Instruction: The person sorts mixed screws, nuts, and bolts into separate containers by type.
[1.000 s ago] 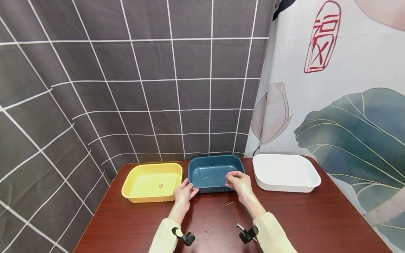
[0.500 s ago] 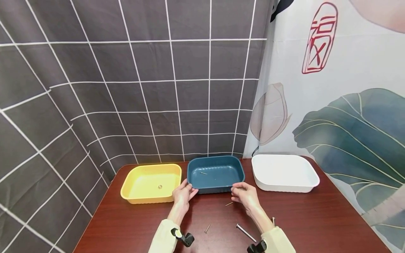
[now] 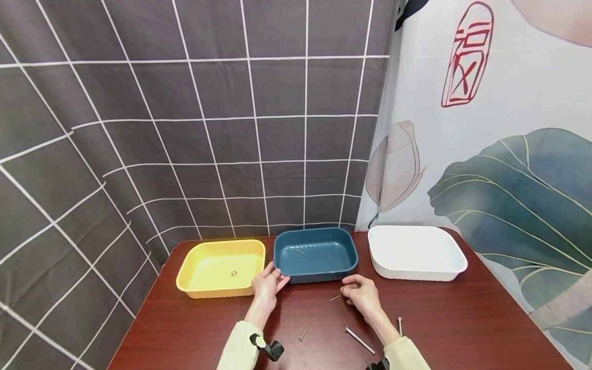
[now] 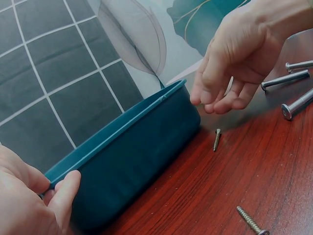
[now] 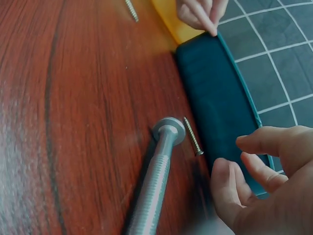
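Note:
My left hand (image 3: 267,283) pinches the near left corner of a dark blue plastic tray (image 3: 316,279) at its rim. Inside that tray lies one small screw (image 3: 298,251). My right hand (image 3: 363,294) hovers off the tray's near right corner, fingers bent loosely and apart, with nothing between them. Just below and left of its fingertips a small brass-coloured screw (image 3: 335,297) rests on the table, clearly seen in the left wrist view. A second loose screw (image 3: 303,334) lies nearer the front, between my forearms.
A yellow tray (image 3: 217,294) with a small round metal piece (image 3: 234,273) stands left of the blue one. On the right is a white tray (image 3: 418,274). Large bolts (image 3: 360,340) lie around my right forearm on the red-brown table (image 3: 185,334).
My right hand has moved from over the blue tray back to the table beside the loose screw. The screw inside the tray has shifted slightly. My left hand stays on the rim.

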`<state>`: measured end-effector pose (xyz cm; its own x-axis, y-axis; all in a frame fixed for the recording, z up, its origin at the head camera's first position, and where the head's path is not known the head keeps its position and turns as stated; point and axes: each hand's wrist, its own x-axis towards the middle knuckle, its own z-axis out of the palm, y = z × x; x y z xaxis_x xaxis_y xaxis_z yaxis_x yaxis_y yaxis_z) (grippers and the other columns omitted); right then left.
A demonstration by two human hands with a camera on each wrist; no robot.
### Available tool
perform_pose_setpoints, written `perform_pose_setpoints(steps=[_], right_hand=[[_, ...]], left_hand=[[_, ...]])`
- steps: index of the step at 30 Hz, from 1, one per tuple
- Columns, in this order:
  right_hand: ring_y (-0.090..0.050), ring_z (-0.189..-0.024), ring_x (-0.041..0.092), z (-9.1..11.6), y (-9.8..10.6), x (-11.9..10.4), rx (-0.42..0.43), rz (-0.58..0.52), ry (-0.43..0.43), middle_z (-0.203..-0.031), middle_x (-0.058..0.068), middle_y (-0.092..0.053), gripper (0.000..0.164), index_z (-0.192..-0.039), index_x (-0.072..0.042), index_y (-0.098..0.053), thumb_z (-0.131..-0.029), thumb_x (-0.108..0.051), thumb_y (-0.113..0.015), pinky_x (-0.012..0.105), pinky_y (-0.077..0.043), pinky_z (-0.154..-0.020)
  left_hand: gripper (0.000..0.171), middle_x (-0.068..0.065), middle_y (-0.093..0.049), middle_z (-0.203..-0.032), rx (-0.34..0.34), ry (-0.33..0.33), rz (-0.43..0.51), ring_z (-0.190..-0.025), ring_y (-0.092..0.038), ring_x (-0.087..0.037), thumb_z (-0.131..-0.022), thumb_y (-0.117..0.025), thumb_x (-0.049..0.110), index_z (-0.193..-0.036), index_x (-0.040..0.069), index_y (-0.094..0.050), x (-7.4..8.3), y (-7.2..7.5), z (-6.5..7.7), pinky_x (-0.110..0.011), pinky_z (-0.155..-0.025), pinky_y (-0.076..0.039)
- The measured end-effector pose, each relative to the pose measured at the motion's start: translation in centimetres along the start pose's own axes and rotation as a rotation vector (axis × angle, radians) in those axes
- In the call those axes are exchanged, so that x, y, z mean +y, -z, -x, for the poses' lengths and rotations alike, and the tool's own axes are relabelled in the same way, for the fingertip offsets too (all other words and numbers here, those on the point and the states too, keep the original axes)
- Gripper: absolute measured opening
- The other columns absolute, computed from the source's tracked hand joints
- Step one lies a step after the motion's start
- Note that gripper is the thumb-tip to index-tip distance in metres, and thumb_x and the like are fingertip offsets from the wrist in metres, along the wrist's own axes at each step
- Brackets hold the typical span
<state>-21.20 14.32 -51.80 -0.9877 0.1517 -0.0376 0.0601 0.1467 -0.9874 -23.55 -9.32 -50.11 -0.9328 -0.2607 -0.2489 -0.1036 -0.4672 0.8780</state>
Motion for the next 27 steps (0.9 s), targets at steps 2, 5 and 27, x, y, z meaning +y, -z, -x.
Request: perform_pose_setpoints(steps=[2,5,27], right_hand=[[-0.062,-0.059,0.016,-0.1,0.0,0.1,0.011,0.062,0.034,-0.073,0.008,-0.066,0.023,-0.097,0.013,-0.067,-0.074,0.012,-0.072,0.026,-0.058,-0.050],[-0.061,-0.057,0.016,-0.2,-0.1,0.4,0.011,0.140,0.068,-0.076,0.007,-0.067,0.023,-0.095,0.010,-0.069,-0.073,0.010,-0.074,0.025,-0.057,-0.050],[-0.064,-0.067,0.016,-0.6,-0.3,1.1,-0.091,0.275,0.163,-0.081,0.010,-0.071,0.028,-0.090,0.002,-0.074,-0.064,0.011,-0.081,0.022,-0.054,-0.057]], left_hand=[[0.052,-0.011,-0.059,-0.079,0.001,-0.003,0.002,-0.065,-0.059,-0.012,-0.095,-0.049,-0.014,-0.145,-0.015,-0.038,0.1,0.0,0.0,-0.030,-0.074,-0.063],[0.051,-0.011,-0.059,-0.078,0.001,-0.001,0.003,-0.065,-0.060,-0.013,-0.095,-0.049,-0.014,-0.145,-0.015,-0.038,0.1,-0.1,0.0,-0.030,-0.073,-0.063],[0.050,-0.010,-0.057,-0.076,-0.003,-0.006,0.016,-0.064,-0.059,-0.012,-0.094,-0.049,-0.016,-0.144,-0.016,-0.039,-0.3,0.1,-0.2,-0.029,-0.071,-0.064]])
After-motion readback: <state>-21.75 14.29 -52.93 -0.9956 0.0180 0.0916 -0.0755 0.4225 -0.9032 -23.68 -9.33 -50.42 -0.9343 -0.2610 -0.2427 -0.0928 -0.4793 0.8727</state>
